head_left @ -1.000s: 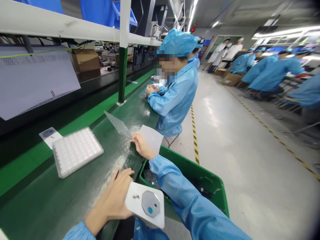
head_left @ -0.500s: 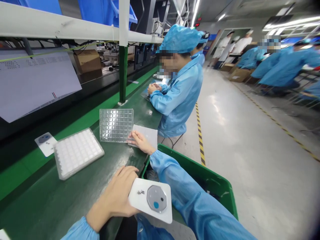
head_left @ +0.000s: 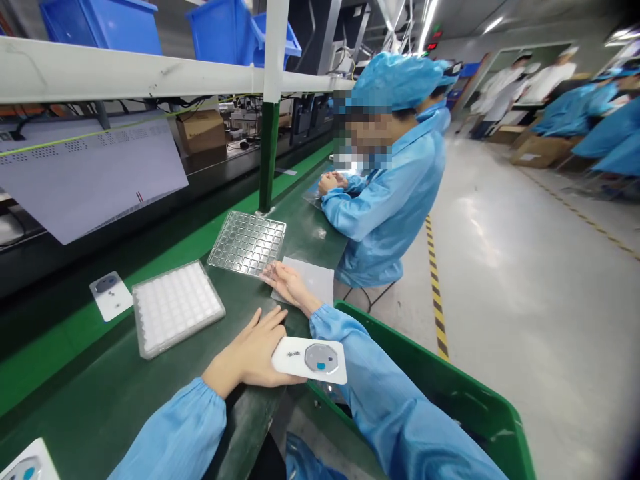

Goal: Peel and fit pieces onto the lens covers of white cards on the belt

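My left hand [head_left: 256, 350] holds a white rounded panel [head_left: 290, 358] by one end. The panel has dark characters and a grey octagon with a blue dot on its face. Out over the bench, my right hand [head_left: 290, 283] grips the near corner of a clear plastic grid tray [head_left: 247, 243], which is tilted. A sheet of thin white paper [head_left: 313, 281] lies under and beside that hand. To the left, a clear tray filled with white square pieces [head_left: 177, 307] rests on the green bench [head_left: 95, 393]. A similar white panel [head_left: 111, 297] lies left of it.
At the bench's near edge stands a green bin [head_left: 480, 387] beneath my right arm. A co-worker in blue [head_left: 390, 193] sits further along the bench. A green and white post [head_left: 270, 147] rises behind the grid tray. Another white panel [head_left: 33, 461] shows at the lower left.
The grid tray has tipped from nearly upright to a flatter slant, held in my right hand. My left hand has turned the white panel to a flatter angle. The whole view has shifted.
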`<control>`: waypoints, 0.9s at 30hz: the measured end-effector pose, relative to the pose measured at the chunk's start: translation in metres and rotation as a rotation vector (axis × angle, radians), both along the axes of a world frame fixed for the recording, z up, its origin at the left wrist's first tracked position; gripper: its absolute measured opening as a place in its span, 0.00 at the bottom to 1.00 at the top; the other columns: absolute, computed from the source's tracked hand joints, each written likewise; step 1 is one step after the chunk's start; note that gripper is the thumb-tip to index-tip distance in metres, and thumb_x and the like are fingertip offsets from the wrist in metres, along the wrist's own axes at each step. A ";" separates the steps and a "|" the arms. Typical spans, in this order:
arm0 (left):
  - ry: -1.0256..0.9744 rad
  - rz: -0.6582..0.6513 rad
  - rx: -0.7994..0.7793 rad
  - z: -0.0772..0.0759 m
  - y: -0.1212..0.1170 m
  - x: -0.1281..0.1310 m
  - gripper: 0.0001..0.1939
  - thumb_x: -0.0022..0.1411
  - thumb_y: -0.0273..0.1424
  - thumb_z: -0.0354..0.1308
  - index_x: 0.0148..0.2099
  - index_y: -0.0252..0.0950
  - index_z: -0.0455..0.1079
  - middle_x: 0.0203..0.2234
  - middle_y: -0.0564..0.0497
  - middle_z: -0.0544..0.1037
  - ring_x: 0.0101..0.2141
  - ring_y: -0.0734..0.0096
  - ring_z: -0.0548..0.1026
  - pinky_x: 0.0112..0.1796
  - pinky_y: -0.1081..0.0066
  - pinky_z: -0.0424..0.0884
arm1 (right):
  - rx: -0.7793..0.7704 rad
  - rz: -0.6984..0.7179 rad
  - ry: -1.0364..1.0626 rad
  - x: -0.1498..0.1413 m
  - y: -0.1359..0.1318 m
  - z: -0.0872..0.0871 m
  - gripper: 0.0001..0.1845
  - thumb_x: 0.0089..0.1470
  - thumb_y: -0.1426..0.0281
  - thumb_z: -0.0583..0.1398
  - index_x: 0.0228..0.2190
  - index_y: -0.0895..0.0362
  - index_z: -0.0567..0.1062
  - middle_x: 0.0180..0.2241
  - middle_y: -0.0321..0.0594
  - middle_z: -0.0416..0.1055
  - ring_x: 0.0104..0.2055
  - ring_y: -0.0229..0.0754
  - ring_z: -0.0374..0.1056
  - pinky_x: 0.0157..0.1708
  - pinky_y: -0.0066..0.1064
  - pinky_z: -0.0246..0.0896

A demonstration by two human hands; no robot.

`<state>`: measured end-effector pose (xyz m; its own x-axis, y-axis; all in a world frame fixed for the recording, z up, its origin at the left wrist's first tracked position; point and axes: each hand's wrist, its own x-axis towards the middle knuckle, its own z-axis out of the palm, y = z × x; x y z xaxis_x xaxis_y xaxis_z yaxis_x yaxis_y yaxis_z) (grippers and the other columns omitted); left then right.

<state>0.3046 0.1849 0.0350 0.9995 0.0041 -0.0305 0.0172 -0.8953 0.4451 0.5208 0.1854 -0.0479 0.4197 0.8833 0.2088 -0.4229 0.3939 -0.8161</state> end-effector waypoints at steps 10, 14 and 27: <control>0.140 0.008 0.092 0.001 0.022 0.037 0.31 0.54 0.56 0.67 0.45 0.34 0.72 0.70 0.26 0.57 0.72 0.38 0.50 0.66 0.30 0.48 | 0.013 -0.115 -0.090 -0.001 0.001 0.009 0.17 0.55 0.53 0.67 0.36 0.52 0.75 0.35 0.42 0.77 0.42 0.49 0.74 0.51 0.48 0.73; 0.112 0.027 0.150 0.000 0.020 0.033 0.30 0.54 0.56 0.67 0.46 0.36 0.72 0.69 0.28 0.61 0.71 0.40 0.54 0.66 0.32 0.49 | 0.006 -0.252 -0.146 0.013 -0.023 0.021 0.16 0.58 0.52 0.63 0.34 0.51 0.73 0.34 0.42 0.75 0.42 0.50 0.72 0.53 0.52 0.71; 0.114 0.119 0.087 -0.013 0.021 0.004 0.34 0.57 0.57 0.63 0.50 0.32 0.69 0.71 0.24 0.53 0.72 0.38 0.47 0.67 0.33 0.44 | -0.681 -0.669 -0.049 -0.009 -0.381 -0.037 0.27 0.42 0.44 0.72 0.37 0.49 0.81 0.37 0.49 0.79 0.42 0.58 0.79 0.46 0.55 0.79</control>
<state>0.3091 0.2058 0.0217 0.9820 0.1294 -0.1376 0.1708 -0.9192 0.3549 0.5119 -0.1959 -0.0852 0.8861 0.4018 -0.2309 -0.2418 -0.0241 -0.9700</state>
